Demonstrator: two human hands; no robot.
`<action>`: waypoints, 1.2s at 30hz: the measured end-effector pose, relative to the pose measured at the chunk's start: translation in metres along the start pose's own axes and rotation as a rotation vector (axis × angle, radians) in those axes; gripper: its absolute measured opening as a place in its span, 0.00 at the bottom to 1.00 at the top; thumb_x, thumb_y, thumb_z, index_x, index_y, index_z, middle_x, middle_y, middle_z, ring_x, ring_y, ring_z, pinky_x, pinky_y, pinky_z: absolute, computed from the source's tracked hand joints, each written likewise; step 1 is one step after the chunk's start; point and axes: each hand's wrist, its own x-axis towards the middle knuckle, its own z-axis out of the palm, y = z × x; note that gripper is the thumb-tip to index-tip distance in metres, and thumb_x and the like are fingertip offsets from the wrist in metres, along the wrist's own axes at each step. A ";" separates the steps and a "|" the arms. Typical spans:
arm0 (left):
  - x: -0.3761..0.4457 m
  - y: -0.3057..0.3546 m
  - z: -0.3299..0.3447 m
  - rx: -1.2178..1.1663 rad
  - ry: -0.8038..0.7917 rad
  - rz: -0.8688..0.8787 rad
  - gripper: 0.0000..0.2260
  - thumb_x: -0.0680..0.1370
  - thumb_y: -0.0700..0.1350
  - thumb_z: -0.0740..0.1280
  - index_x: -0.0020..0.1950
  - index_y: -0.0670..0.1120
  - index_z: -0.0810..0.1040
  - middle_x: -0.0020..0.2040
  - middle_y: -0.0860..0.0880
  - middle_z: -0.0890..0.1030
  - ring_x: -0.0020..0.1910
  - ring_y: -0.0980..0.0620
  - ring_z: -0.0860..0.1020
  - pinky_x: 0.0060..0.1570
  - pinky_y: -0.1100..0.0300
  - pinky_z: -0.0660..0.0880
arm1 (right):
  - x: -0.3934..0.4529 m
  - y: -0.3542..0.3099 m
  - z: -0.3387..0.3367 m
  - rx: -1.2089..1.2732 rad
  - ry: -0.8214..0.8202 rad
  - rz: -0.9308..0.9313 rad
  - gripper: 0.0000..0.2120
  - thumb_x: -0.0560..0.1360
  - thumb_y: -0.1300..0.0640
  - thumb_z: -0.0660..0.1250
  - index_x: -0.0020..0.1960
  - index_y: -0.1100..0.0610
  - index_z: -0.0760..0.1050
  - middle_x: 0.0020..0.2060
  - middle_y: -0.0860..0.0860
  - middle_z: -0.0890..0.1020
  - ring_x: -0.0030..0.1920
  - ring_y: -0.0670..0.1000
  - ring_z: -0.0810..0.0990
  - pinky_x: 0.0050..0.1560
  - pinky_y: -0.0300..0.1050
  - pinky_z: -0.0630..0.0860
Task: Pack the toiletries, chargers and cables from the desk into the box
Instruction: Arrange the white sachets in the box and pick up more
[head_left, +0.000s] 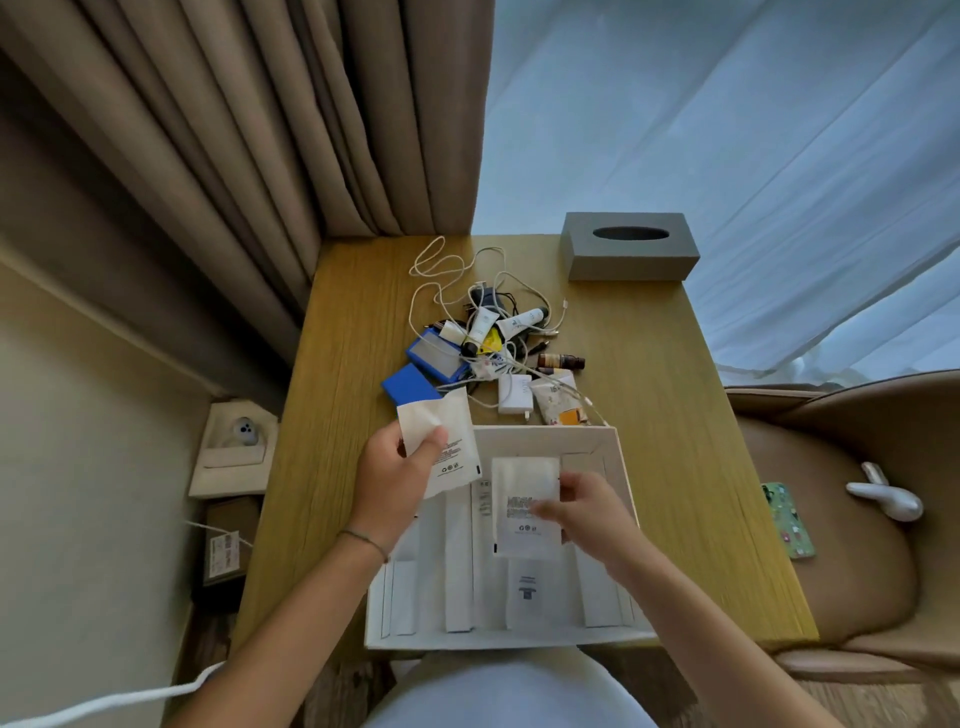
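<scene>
**Desk contents and box, packing partly done**

Wooden desk top (649, 415), yellow-brown with a fine grain, set against beige pleated curtains (260, 130) and a pale sheer drape; a grey oblong tissue holder (631, 247) stands at the far edge.

Item 1. Shallow white cardboard box (621, 467), open, at the near edge of the desk. It already holds several flat white packets and long white sleeves laid side by side.

Item 2. Left hand (400, 478), pinching a flat white paper sachet with printed text (447, 441) above the box's far-left corner.

Item 3. Right hand (582, 509), fingertips closed on a second white sachet bearing a dark printed block (524, 504), held low over the middle of the box.

Item 4. Unpacked heap beyond the box: tangled white cables (441, 280), small white tubes with dark caps (480, 330), two blue flat cases (415, 379), a white square charger (514, 395), a brown glass bottle (561, 361).

Step in hand, as judged: laying the sachets into the box. The next move likely calls for setting both flat among the packets, then reaching for the heap, where the cables will need untangling from the tubes.

Unclear: whether the right sachet rests on the contents or hangs just above; the sachet print is unreadable; dark items under the cables cannot be identified; the box's near wall is partly cut off by the person's clothing.
</scene>
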 end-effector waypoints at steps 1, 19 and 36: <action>-0.002 -0.004 -0.004 0.014 -0.004 -0.006 0.02 0.78 0.43 0.71 0.46 0.49 0.82 0.40 0.52 0.86 0.39 0.59 0.85 0.32 0.66 0.78 | 0.001 0.007 0.007 -0.060 -0.011 0.014 0.10 0.77 0.61 0.71 0.57 0.53 0.80 0.46 0.47 0.86 0.45 0.46 0.85 0.39 0.43 0.82; -0.005 -0.037 -0.005 0.370 -0.197 0.064 0.10 0.74 0.41 0.74 0.50 0.50 0.76 0.45 0.53 0.83 0.46 0.55 0.83 0.40 0.55 0.83 | 0.026 0.069 0.062 -0.842 -0.051 0.220 0.19 0.74 0.43 0.73 0.58 0.54 0.75 0.53 0.51 0.82 0.53 0.54 0.81 0.53 0.50 0.82; 0.009 -0.092 0.064 0.989 -0.252 0.150 0.17 0.75 0.53 0.73 0.61 0.53 0.76 0.54 0.52 0.83 0.54 0.49 0.81 0.52 0.56 0.81 | -0.006 0.015 0.005 -0.683 0.126 -0.062 0.13 0.80 0.48 0.64 0.52 0.54 0.84 0.44 0.49 0.87 0.41 0.48 0.84 0.45 0.48 0.83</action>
